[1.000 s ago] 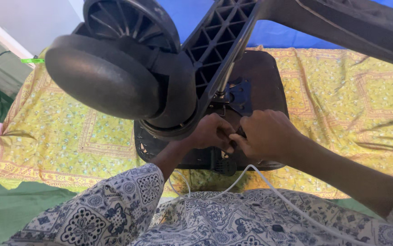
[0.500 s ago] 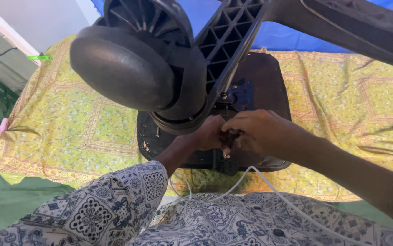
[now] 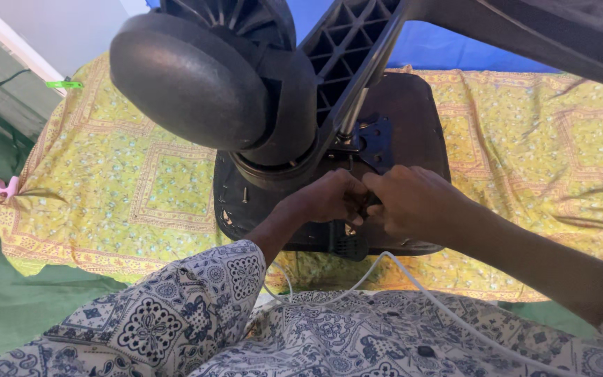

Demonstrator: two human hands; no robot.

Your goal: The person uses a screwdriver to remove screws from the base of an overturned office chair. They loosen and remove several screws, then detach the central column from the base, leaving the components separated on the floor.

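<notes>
An upturned office chair lies with its seat underside facing up on a yellow patterned cloth. Its base sticks toward the camera, so a caster and a ribbed leg fill the top of the view, above the seat. The chrome post runs down to the metal plate at the middle of the seat.

Both hands meet at the near edge of that plate. The left hand has its fingers curled in; its grip looks narrow, pinched on some small part, but what it holds is hidden. The right hand is closed around a dark piece of the mechanism, touching the left; I cannot tell just what. A black knob juts out under the hands, at the seat's near rim. A white cable crosses the lap, nearer than the seat.

Risks, as I judge them: the heavy base hangs over the wrists and could tip if the seat shifts on the loose cloth; fingers could get pinched in the mechanism; a small fastener could drop and vanish in the folds.
</notes>
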